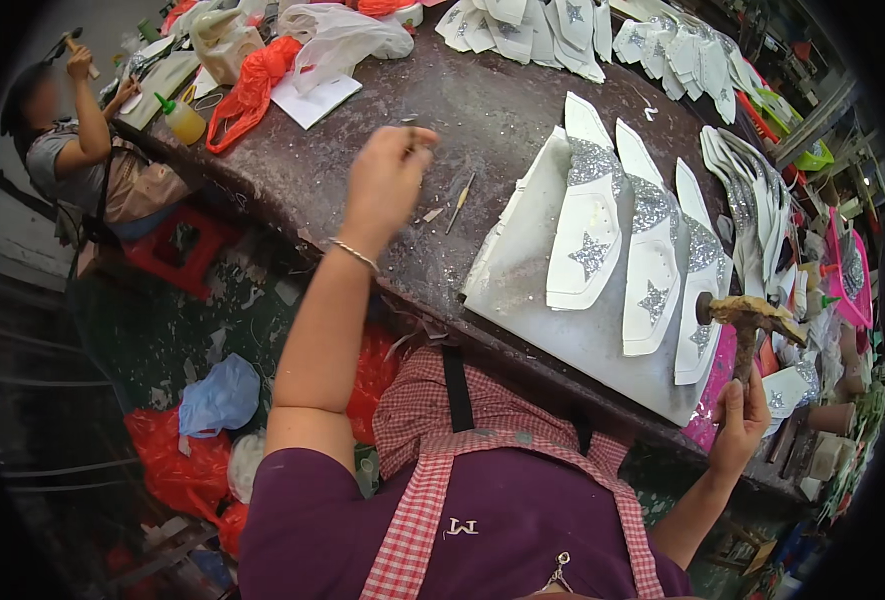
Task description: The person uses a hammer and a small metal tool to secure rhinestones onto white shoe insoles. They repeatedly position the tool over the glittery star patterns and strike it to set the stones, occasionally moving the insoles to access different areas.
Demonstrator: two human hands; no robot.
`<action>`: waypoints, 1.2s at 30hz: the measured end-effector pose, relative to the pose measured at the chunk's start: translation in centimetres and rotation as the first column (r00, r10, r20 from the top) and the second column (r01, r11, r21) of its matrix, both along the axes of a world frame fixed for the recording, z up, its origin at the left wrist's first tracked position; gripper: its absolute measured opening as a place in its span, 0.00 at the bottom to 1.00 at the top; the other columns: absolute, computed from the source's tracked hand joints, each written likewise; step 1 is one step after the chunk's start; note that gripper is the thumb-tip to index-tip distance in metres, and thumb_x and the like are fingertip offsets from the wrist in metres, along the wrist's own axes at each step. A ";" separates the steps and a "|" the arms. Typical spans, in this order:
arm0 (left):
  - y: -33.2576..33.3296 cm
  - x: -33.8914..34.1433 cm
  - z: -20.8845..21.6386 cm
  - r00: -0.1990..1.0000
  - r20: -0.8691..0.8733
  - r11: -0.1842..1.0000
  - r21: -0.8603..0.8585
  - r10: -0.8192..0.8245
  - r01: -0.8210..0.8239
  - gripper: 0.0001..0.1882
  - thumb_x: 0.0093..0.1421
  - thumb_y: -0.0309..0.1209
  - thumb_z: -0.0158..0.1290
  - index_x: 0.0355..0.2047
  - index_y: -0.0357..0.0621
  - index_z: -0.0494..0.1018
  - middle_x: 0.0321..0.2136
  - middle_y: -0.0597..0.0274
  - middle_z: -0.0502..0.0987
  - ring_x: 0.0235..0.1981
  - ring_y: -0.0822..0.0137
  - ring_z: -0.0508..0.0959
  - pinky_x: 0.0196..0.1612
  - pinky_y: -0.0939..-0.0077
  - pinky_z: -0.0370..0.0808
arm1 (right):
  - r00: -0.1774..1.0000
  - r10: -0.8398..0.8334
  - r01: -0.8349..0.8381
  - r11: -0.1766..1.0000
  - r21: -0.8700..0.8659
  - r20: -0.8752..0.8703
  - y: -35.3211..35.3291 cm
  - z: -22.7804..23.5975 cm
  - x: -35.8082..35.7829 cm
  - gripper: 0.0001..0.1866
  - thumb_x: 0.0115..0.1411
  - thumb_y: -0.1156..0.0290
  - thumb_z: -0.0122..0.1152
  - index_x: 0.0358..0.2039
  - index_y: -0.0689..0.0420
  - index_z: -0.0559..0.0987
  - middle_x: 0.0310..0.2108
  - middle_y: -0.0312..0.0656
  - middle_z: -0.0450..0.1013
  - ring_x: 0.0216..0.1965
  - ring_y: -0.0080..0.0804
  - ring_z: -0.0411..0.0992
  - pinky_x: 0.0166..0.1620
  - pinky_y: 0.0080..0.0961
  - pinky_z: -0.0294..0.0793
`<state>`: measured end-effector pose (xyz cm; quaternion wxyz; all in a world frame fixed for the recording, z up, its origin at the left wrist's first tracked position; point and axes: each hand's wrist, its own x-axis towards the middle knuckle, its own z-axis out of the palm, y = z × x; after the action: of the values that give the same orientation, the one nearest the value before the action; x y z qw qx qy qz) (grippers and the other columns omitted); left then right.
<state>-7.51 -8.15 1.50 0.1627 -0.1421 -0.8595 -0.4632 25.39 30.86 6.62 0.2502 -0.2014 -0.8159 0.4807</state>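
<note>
My right hand [740, 425] is closed round the handle of a hammer [751, 316], raised at the board's right edge. My left hand [391, 185] is above the dark table with fingers pinched; a small dark bit shows at the fingertips, too small to name. Three white shoe-upper-like pieces with silver glitter bands and stars lie side by side on a pale board [523, 262]: a left piece [573, 262], a middle piece [642, 265] and a right piece [694, 315]. A thin pointed tool [460, 204] rests on the table between my left hand and the board.
Stacks of white glitter pieces [523, 35] lie along the far edge, silver-grey ones [748, 190] at right. At left are a yellow glue bottle [181, 122], red bag [253, 90], white paper [315, 100], red stool [183, 250] and a seated person [73, 150] raising a hammer-like tool.
</note>
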 end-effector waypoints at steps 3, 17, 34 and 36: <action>-2.5 -1.8 -0.5 0.989 0.143 0.994 0.095 0.035 -0.049 0.09 0.60 0.31 0.57 0.39 0.42 0.79 0.29 0.55 0.82 0.30 0.61 0.82 0.36 0.69 0.76 | 0.999 -0.020 0.020 0.999 -0.025 -0.025 0.4 -0.4 0.3 0.22 0.67 0.70 0.57 0.60 0.63 0.71 0.23 0.27 0.66 0.22 0.12 0.58 0.24 0.12 0.55; -1.4 -0.9 -1.4 0.985 -0.095 0.982 -0.112 0.143 -0.154 0.06 0.61 0.30 0.57 0.35 0.42 0.78 0.26 0.56 0.81 0.27 0.62 0.82 0.33 0.69 0.76 | 1.000 -0.012 0.012 0.999 -0.043 -0.019 0.2 -0.1 0.3 0.21 0.67 0.73 0.55 0.59 0.63 0.72 0.24 0.30 0.68 0.22 0.13 0.61 0.25 0.13 0.59; 20.1 5.5 0.6 0.837 0.220 0.865 0.111 -0.502 0.490 0.06 0.67 0.27 0.52 0.39 0.34 0.73 0.30 0.60 0.81 0.31 0.74 0.83 0.37 0.80 0.81 | 0.999 -0.032 0.019 0.966 -0.259 -0.044 -0.2 -1.3 1.0 0.21 0.65 0.74 0.59 0.58 0.65 0.73 0.27 0.32 0.72 0.24 0.13 0.64 0.27 0.12 0.62; 20.2 5.5 0.3 0.845 0.218 0.873 0.100 -0.488 0.478 0.06 0.67 0.27 0.53 0.38 0.34 0.73 0.29 0.60 0.81 0.31 0.74 0.83 0.37 0.80 0.81 | 0.998 -0.042 0.028 0.955 -0.294 -0.041 0.2 -1.5 0.9 0.21 0.65 0.74 0.59 0.58 0.65 0.73 0.27 0.32 0.72 0.23 0.13 0.64 0.27 0.12 0.62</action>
<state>-2.01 12.04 1.84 -0.0597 -0.2941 -0.7993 -0.5206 26.29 31.03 5.10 0.2451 -0.2396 -0.7257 0.5965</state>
